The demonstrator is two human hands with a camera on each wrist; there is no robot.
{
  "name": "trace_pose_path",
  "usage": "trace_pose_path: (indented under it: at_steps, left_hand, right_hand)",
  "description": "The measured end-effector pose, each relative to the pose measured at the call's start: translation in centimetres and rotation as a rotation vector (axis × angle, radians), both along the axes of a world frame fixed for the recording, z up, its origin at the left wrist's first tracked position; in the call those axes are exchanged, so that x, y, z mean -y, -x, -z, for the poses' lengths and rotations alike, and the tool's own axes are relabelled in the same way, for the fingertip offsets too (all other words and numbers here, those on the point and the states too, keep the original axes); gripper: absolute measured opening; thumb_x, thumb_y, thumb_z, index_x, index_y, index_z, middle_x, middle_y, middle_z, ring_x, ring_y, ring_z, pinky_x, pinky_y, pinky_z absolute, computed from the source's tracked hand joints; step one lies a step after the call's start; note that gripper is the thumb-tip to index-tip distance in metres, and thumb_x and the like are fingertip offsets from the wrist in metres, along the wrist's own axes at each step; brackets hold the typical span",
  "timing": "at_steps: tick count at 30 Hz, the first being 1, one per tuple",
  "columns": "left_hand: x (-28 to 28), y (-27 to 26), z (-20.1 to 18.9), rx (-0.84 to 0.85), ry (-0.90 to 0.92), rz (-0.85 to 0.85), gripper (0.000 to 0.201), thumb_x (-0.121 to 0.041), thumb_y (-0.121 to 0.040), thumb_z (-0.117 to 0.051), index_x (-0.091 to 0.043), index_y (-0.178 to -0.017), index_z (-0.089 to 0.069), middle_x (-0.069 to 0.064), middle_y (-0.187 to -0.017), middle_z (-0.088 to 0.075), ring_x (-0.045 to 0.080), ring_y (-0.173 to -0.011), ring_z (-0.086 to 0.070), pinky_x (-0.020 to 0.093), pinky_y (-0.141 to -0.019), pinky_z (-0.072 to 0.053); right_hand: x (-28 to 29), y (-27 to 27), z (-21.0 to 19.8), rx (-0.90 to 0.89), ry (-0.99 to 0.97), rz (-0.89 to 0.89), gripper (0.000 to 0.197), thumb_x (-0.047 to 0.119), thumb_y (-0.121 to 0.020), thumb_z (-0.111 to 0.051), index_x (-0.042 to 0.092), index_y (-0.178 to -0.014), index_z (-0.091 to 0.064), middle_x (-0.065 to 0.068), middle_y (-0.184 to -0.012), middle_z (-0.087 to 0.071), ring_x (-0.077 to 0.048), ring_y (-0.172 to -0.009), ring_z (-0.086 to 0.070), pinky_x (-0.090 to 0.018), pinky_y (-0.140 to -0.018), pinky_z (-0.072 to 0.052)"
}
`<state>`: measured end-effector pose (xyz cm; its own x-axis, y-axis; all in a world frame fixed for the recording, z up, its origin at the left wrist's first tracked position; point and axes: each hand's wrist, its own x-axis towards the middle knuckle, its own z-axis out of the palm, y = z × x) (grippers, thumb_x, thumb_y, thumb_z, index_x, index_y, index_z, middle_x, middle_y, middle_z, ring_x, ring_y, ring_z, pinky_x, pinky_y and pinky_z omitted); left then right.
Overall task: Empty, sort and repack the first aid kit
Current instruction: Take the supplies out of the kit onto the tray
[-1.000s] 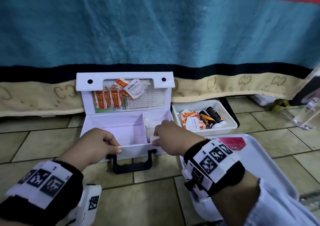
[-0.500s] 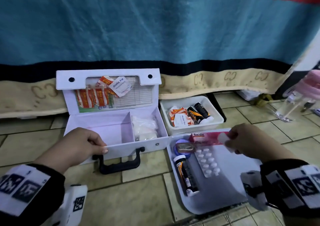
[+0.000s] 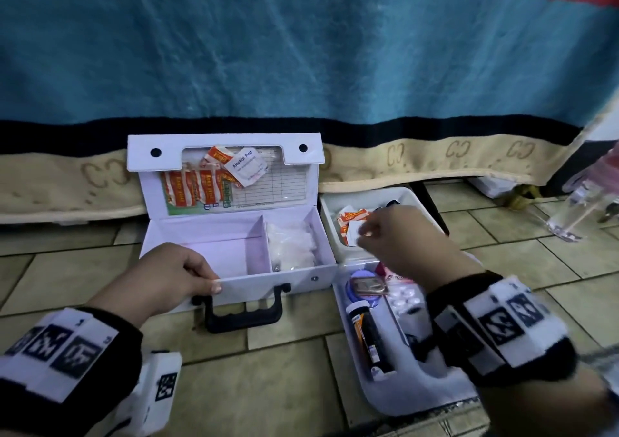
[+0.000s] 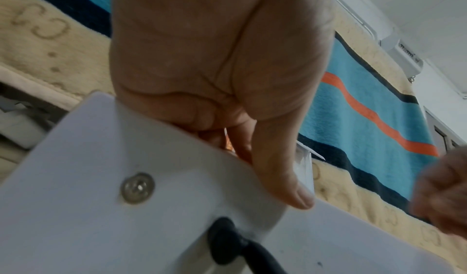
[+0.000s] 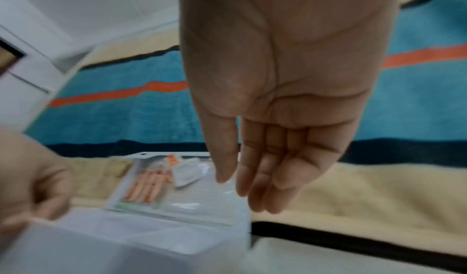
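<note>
Looks like the emptying step, nearly done. Left hand (image 3: pixel 164 277) pinches the front wall of the first aid kit (image 3: pixel 234 235), which sits open on the floor tiles: left compartment bare, right one with a clear bag (image 3: pixel 292 245) of white stuff, plasters and an alcohol pad (image 3: pixel 247 166) tucked in the lid. Right hand (image 3: pixel 402 245) hovers over the small white tub (image 3: pixel 410 198) of sachets, fingers relaxed and straight, holding nothing I think (blurry). Next it'd need to reach for that bag. The nearer tray (image 3: pixel 385 399) has a tube, tin and pills.
</note>
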<state>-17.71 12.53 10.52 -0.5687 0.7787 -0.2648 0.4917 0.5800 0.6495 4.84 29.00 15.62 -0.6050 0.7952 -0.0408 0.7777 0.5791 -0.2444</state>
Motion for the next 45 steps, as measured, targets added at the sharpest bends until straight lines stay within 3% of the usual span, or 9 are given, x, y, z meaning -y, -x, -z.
trace_pose_path:
  at_steps: [5, 11, 19, 24, 27, 32, 36, 41, 45]
  left_hand:
    - [0.2, 0.0, 0.1, 0.010, -0.025, -0.004, 0.014, -0.015, -0.066, -0.083, -0.017, -0.060, -0.072, 0.002, -0.071, -0.070, 0.014, -0.065, -0.058, 0.022, -0.055, -0.038]
    - [0.4, 0.1, 0.5, 0.014, -0.057, -0.009, 0.012, -0.015, -0.066, -0.084, -0.016, -0.061, -0.073, -0.002, -0.066, -0.067, 0.011, -0.060, -0.056, 0.021, -0.053, -0.036]
    - [0.3, 0.2, 0.7, 0.025, -0.074, 0.003, 0.013, -0.013, -0.066, -0.083, -0.016, -0.060, -0.073, 0.002, -0.064, -0.068, 0.013, -0.056, -0.054, 0.022, -0.053, -0.036]
    - [0.3, 0.4, 0.8, 0.028, -0.059, 0.005, 0.016, -0.013, -0.065, -0.084, -0.019, -0.056, -0.072, 0.006, -0.067, -0.071, 0.020, -0.064, -0.060, 0.024, -0.059, -0.041]
    - [0.2, 0.7, 1.0, 0.032, -0.049, 0.004, 0.016, -0.013, -0.063, -0.085, -0.018, -0.054, -0.074, 0.007, -0.068, -0.072, 0.027, -0.074, -0.065, 0.028, -0.066, -0.045]
    - [0.2, 0.6, 0.9, 0.025, -0.044, 0.010, 0.017, -0.014, -0.063, -0.086, -0.019, -0.053, -0.074, 0.008, -0.072, -0.073, 0.028, -0.077, -0.065, 0.029, -0.069, -0.047]
    - [0.2, 0.6, 0.9, 0.028, -0.047, 0.011, 0.018, -0.014, -0.063, -0.085, -0.020, -0.052, -0.073, 0.007, -0.071, -0.072, 0.026, -0.075, -0.065, 0.030, -0.069, -0.047]
    - [0.2, 0.7, 1.1, 0.026, -0.058, 0.016, 0.019, -0.013, -0.063, -0.086, -0.020, -0.050, -0.073, 0.007, -0.071, -0.073, 0.026, -0.075, -0.065, 0.030, -0.070, -0.047]
    - [0.2, 0.8, 1.2, 0.016, -0.067, 0.028, 0.017, -0.011, -0.062, -0.085, -0.018, -0.052, -0.073, 0.007, -0.068, -0.073, 0.028, -0.077, -0.067, 0.030, -0.067, -0.045]
  right_hand:
    - [2.1, 6.8, 2.9, 0.237, 0.107, -0.350, 0.039, 0.008, -0.093, -0.044, 0.017, -0.130, -0.052, -0.005, -0.132, -0.055, -0.023, -0.121, -0.050, -0.032, -0.096, -0.043]
    - [2.4, 9.3, 4.3, 0.484, 0.032, -0.341, 0.013, 0.009, -0.093, -0.048, 0.006, -0.087, -0.059, -0.013, -0.110, -0.062, -0.028, -0.098, -0.058, -0.034, -0.076, -0.045]
    - [2.3, 9.5, 4.6, 0.523, 0.044, -0.307, 0.027, 0.018, -0.096, -0.046, 0.002, -0.116, -0.054, -0.020, -0.131, -0.051, -0.036, -0.130, -0.037, -0.042, -0.107, -0.034]
    - [1.8, 8.0, 3.1, 0.264, 0.192, -0.294, 0.022, 0.013, -0.094, -0.049, 0.009, -0.113, -0.060, -0.006, -0.109, -0.063, -0.026, -0.110, -0.053, -0.027, -0.085, -0.048]
    - [0.9, 6.6, 1.6, 0.024, 0.307, -0.258, 0.019, 0.015, -0.094, -0.052, 0.017, -0.111, -0.061, 0.003, -0.110, -0.063, -0.009, -0.085, -0.057, -0.002, -0.063, -0.042]
    - [-0.3, 3.6, 0.8, -0.361, 0.459, -0.188, 0.013, 0.028, -0.092, -0.056, 0.016, -0.090, -0.061, -0.008, -0.095, -0.069, -0.022, -0.085, -0.061, -0.037, -0.079, -0.047]
    - [-1.9, -1.4, -0.6, -0.558, 0.481, -0.039, 0.022, 0.026, -0.095, -0.051, 0.019, -0.074, -0.054, 0.011, -0.053, -0.056, -0.007, -0.057, -0.053, -0.025, -0.061, -0.048]
    - [-6.1, -9.6, -0.7, -0.090, 0.108, 0.231, 0.037, 0.037, -0.095, -0.046, 0.007, -0.075, -0.054, -0.008, -0.066, -0.060, -0.026, -0.066, -0.060, -0.032, -0.064, -0.044]
    - [-8.7, -12.7, 2.3, 0.119, 0.136, 0.478, 0.046, 0.039, -0.096, -0.042, 0.011, -0.059, -0.045, -0.009, -0.066, -0.050, -0.026, -0.072, -0.050, -0.021, -0.055, -0.035]
